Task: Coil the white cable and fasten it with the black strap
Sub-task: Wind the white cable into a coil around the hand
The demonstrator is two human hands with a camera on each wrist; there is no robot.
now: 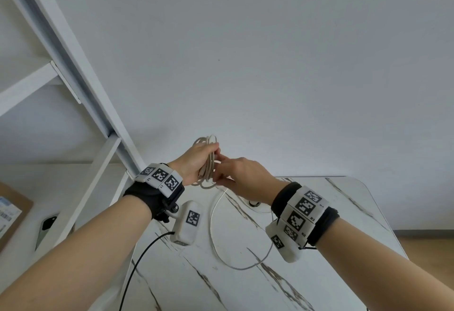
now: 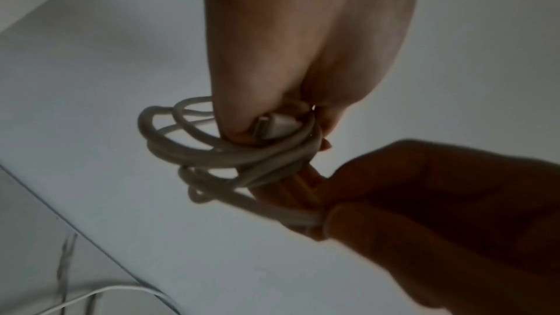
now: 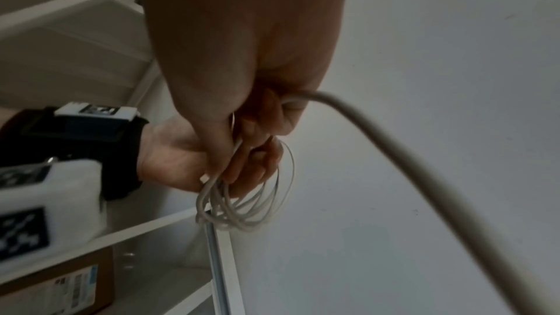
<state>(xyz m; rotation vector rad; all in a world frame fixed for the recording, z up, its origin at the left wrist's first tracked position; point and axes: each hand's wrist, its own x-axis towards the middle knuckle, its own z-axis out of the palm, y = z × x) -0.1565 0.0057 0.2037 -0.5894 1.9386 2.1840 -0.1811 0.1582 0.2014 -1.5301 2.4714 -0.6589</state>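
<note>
My left hand (image 1: 199, 161) is raised above the table's far edge and grips a bundle of several loops of the white cable (image 1: 208, 165). In the left wrist view a white connector (image 2: 278, 126) shows inside that grip, beside the coil (image 2: 212, 152). My right hand (image 1: 231, 173) meets the coil from the right and pinches the cable with its fingers (image 2: 333, 219). The loose tail (image 1: 213, 224) drops from the hands and loops over the table; it leaves my right hand (image 3: 242, 104) as a thick strand (image 3: 394, 152). A small dark object (image 1: 254, 204), perhaps the black strap, lies partly hidden under my right wrist.
The marble-patterned table (image 1: 344, 212) lies under both arms, against a plain white wall. A white shelf frame (image 1: 81, 89) stands at the left, with a cardboard box (image 1: 9, 212) and a phone (image 1: 46, 227) on it. A black wire (image 1: 142, 261) hangs from the left wrist camera.
</note>
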